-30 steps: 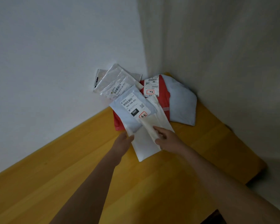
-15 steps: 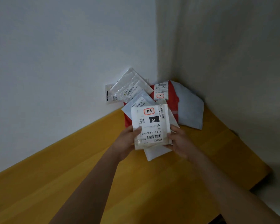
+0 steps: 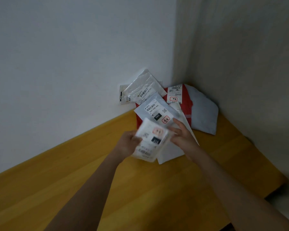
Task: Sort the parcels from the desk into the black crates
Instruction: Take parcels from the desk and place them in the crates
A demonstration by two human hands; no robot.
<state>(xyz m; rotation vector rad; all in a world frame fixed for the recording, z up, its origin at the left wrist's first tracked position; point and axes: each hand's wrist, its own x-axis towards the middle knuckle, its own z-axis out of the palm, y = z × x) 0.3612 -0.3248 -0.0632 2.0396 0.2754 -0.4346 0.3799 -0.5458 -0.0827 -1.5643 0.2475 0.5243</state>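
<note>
A: Since half a second ago the small white parcel point(image 3: 150, 140) has tilted and come lower toward the bench point(image 3: 90, 189); it is blurred now.

B: Who holds it?

A: The left hand point(image 3: 126, 144) grips its left edge. The right hand point(image 3: 182, 135) has its fingers spread at the right edge; whether they touch it I cannot tell.

B: How will it handle?

A: I judge it light, soft and a little slippery. Better to pinch it at an edge. The pile of parcels point(image 3: 158, 110) lies behind, in the corner.
</note>
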